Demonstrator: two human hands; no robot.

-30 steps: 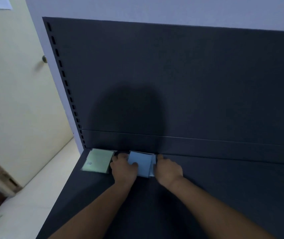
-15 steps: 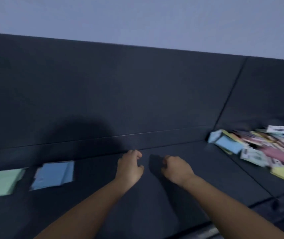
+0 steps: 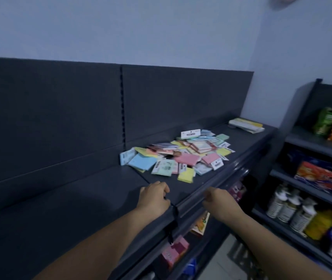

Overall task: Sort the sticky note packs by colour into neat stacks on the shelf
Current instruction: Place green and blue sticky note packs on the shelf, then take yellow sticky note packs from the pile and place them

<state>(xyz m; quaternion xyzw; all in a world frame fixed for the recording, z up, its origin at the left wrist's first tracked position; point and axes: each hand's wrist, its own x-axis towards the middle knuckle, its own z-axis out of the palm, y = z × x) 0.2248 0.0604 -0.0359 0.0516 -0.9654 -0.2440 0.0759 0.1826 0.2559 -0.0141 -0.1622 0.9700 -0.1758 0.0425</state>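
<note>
On a dark shelf point(image 3: 76, 215) under a pale wall, the sticky note packs point(image 3: 181, 156) lie in a jumbled pile on the right section (pink, blue, yellow, green mixed), bare surface to their left, with the left hand point(image 3: 154, 199) over the shelf near its front edge and the right hand point(image 3: 220, 204) just beyond it, both loosely curled, empty.
</note>
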